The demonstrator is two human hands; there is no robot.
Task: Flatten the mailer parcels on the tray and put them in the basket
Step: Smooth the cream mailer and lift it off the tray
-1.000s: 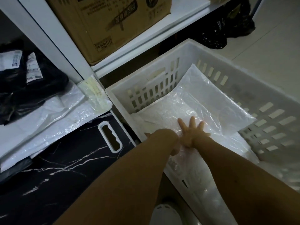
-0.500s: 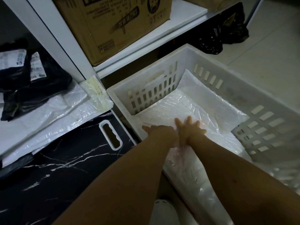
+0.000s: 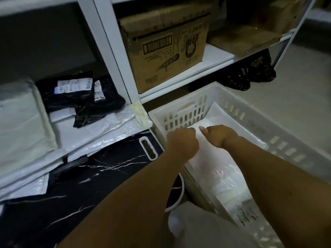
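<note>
The head view is looking down at two bare forearms reaching forward over a white slotted basket sitting on the floor beside a white shelf unit. The left hand is hovering over the basket's near-left corner with its fingers curled inward; whether it is gripping anything cannot be told. The right hand is just beside it, over the basket, fingers also curled and thumb pointing toward the left hand; whether it is holding plastic cannot be told either. The two hands are close together but not touching. White mailer parcels are lying flat inside the basket, under the hands. To the left, a dark marbled tray with a white-rimmed handle slot is carrying a pile of more white mailers with black mailers resting on top, their labels facing up. A cardboard box is sitting on the shelf behind the basket.
</note>
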